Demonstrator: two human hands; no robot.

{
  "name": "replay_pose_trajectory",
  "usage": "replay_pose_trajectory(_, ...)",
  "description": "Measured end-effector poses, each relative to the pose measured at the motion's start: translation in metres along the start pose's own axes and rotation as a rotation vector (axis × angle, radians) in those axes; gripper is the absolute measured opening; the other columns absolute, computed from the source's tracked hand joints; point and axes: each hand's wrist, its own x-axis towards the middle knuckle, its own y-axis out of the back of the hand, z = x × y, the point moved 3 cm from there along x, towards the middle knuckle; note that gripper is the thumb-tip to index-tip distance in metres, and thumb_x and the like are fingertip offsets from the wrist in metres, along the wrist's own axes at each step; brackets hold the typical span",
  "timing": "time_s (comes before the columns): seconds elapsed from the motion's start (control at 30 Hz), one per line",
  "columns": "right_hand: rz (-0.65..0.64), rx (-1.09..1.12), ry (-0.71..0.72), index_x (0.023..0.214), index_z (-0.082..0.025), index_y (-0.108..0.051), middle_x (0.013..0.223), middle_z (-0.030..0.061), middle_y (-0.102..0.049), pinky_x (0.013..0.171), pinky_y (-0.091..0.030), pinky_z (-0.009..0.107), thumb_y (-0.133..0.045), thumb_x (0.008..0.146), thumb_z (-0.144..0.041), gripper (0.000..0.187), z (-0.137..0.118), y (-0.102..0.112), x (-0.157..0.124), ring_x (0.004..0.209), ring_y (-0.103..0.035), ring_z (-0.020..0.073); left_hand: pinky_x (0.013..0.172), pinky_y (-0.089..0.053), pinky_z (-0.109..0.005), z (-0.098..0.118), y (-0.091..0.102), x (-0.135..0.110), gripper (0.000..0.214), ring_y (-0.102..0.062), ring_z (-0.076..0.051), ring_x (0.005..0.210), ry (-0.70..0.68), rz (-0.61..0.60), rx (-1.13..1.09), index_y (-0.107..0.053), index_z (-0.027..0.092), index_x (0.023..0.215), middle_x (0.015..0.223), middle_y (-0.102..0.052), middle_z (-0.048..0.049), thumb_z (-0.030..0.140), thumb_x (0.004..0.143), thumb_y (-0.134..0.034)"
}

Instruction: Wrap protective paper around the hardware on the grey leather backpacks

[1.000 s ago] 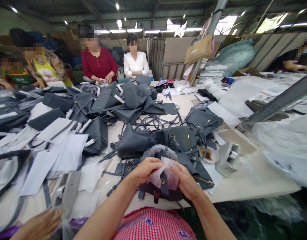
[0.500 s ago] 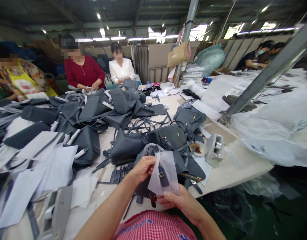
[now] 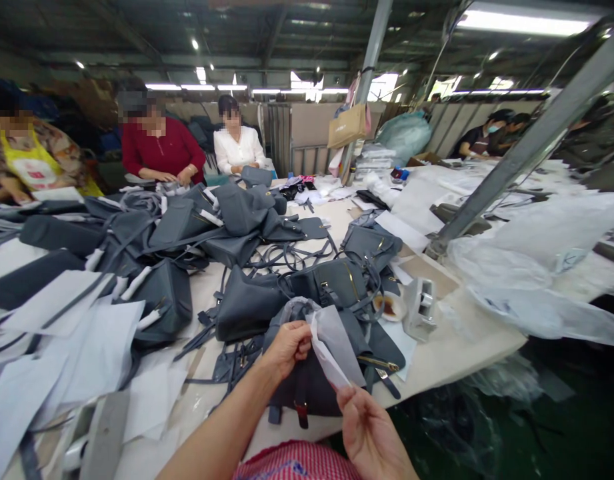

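Note:
A thin translucent white sheet of tissue paper (image 3: 339,343) is stretched between my hands, folded over along its lower left side. My left hand (image 3: 291,348) pinches its upper left edge. Lower down, my right hand (image 3: 363,423) grips the bottom corner between thumb and fingers. Directly beneath lies a dark blue-grey bag (image 3: 309,387) at the table's front edge, with a strap end and a reddish tip hanging down its front. The paper hides part of this bag.
More blue-grey bags (image 3: 251,303) are heaped across the table (image 3: 467,343). White sheets (image 3: 97,340) lie at left beside a grey tape dispenser (image 3: 97,433). Another tape dispenser (image 3: 420,310) stands at right near a stained dish (image 3: 388,307). A slanted metal post (image 3: 517,160) rises at right. Several co-workers sit beyond.
The paper has folded over and no longer covers the dark tag-like piece seen through it before. My right hand has shifted right and turned palm up. The view has swung slightly right.

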Motion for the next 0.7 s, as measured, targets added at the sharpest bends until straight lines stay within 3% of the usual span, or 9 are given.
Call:
replay_pose_trajectory(0.1, 0.139, -0.248, 0.070, 0.097, -0.026, -0.069, 0.061, -0.0014, -0.067, 0.052, -0.054, 0.029, -0.068, 0.073, -0.059, 0.041, -0.003, 0.010, -0.019, 0.049, -0.063, 0.0153, 0.039, -0.007, -0.019, -0.002, 0.002, 0.002, 0.041, -0.024, -0.001, 0.037, -0.005, 0.009, -0.008, -0.038, 0.020, 0.057, 0.044, -0.032, 0.0112, 0.034, 0.057, -0.076)
replay_pose_trajectory(0.17, 0.293, -0.522, 0.277, 0.100, -0.027, -0.067, 0.060, -0.0003, -0.065, 0.049, -0.050, 0.032, -0.067, 0.074, -0.058, 0.041, -0.012, 0.006, -0.032, 0.047, -0.059, 0.0177, 0.039, -0.006, -0.019, -0.003, 0.001, 0.003, 0.040, -0.024, -0.001, 0.036, -0.008, 0.016, -0.009, -0.038, 0.020, 0.057, 0.044, -0.033, 0.0110, 0.034, 0.057, -0.076)
replay_pose_trajectory(0.27, 0.489, -1.063, 0.708, 0.099, -0.026, -0.065, 0.074, 0.0065, -0.068, 0.066, -0.052, 0.038, -0.074, 0.067, -0.054, 0.043, -0.032, -0.027, -0.043, 0.066, -0.063, 0.0252, 0.039, -0.005, -0.019, -0.005, -0.001, 0.002, 0.042, -0.023, -0.001, 0.036, -0.020, 0.031, -0.004, -0.037, 0.020, 0.058, 0.045, -0.034, 0.0110, 0.035, 0.056, -0.076)
replay_pose_trajectory(0.33, 0.506, -1.315, 0.848, 0.107, -0.024, -0.062, 0.092, 0.0120, -0.070, 0.077, -0.050, 0.043, -0.077, 0.061, -0.051, 0.055, -0.041, -0.056, -0.035, 0.084, -0.064, 0.0329, 0.039, -0.005, -0.019, -0.005, -0.003, 0.001, 0.043, -0.022, -0.001, 0.037, -0.028, 0.035, 0.004, -0.036, 0.020, 0.059, 0.046, -0.033, 0.0114, 0.036, 0.056, -0.076)
replay_pose_trajectory(0.4, 0.506, -1.452, 0.854, 0.116, -0.022, -0.059, 0.099, 0.0142, -0.069, 0.078, -0.049, 0.045, -0.075, 0.062, -0.042, 0.060, -0.048, -0.074, -0.018, 0.090, -0.065, 0.0366, 0.040, -0.005, -0.019, -0.004, -0.004, 0.000, 0.043, -0.021, -0.001, 0.037, -0.030, 0.034, 0.010, -0.036, 0.020, 0.059, 0.046, -0.030, 0.0121, 0.036, 0.057, -0.076)
replay_pose_trajectory(0.47, 0.520, -1.471, 0.777, 0.121, -0.022, -0.056, 0.088, 0.0109, -0.071, 0.070, -0.048, 0.041, -0.065, 0.071, -0.035, 0.052, -0.055, -0.074, -0.001, 0.079, -0.068, 0.0332, 0.040, -0.005, -0.019, -0.004, -0.003, -0.001, 0.041, -0.021, -0.001, 0.037, -0.025, 0.031, 0.007, -0.037, 0.020, 0.060, 0.045, -0.030, 0.0123, 0.035, 0.057, -0.074)
replay_pose_trajectory(0.6, 0.468, -1.400, 0.573, 0.123, -0.021, -0.050, 0.071, 0.0018, -0.071, 0.062, -0.046, 0.034, -0.047, 0.082, -0.034, 0.042, -0.062, -0.046, 0.012, 0.067, -0.069, 0.0252, 0.040, -0.007, -0.018, -0.004, 0.002, -0.001, 0.034, -0.027, -0.002, 0.039, 0.007, 0.013, -0.018, -0.042, 0.019, 0.060, 0.048, -0.036, 0.0102, 0.031, 0.054, -0.073)
replay_pose_trajectory(0.7, 0.463, -1.422, 0.544, 0.122, -0.019, -0.050, 0.087, 0.0057, -0.074, 0.072, -0.051, 0.035, -0.052, 0.081, -0.043, 0.048, -0.064, -0.035, 0.003, 0.080, -0.070, 0.0259, 0.040, -0.009, -0.018, -0.005, 0.005, -0.001, 0.030, -0.031, -0.003, 0.040, 0.025, 0.011, -0.035, -0.045, 0.018, 0.060, 0.049, -0.041, 0.0077, 0.030, 0.055, -0.072)
